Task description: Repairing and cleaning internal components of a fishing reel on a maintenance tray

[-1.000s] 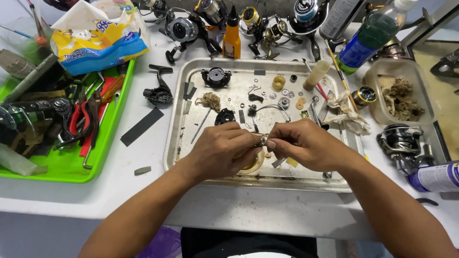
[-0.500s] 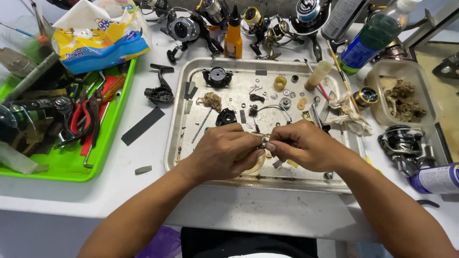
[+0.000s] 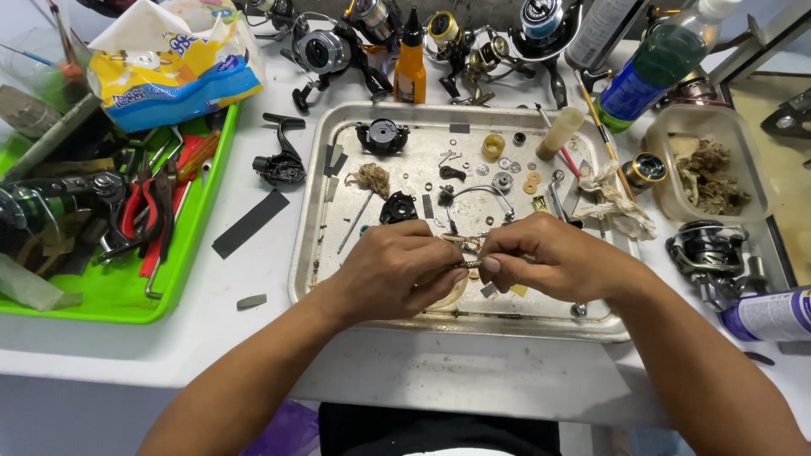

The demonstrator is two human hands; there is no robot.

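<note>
A: Nearest first. Hands?

B: Left hand (image 3: 397,270) and right hand (image 3: 549,257) meet over the near part of the metal tray (image 3: 314,253). Both closed in a pinch, fingertips together on one small metal part (image 3: 469,264) held between them, just above the tray floor. Too small to tell its exact shape.

A: Under the hands?

B: A pale round piece, mostly hidden. Farther in the tray: wire bail (image 3: 481,196), black part (image 3: 397,207), fibre wad (image 3: 370,177), washers (image 3: 511,173) scattered, black round housing (image 3: 382,135) at the far left corner.

A: Left of the tray?

B: Dark flat strip (image 3: 250,223) and a black handle piece (image 3: 280,160) on the table. Beyond them, green tray (image 3: 182,270) with red pliers (image 3: 139,211) and other tools.

A: Right side?

B: Crumpled rag (image 3: 617,198) at the tray's right edge, clear tub (image 3: 705,165) with brown debris, a reel (image 3: 710,253) near it.

A: Far edge?

B: Orange bottle (image 3: 410,63), several reels, green bottle (image 3: 663,59), yellow-blue packet (image 3: 169,63) far left.
</note>
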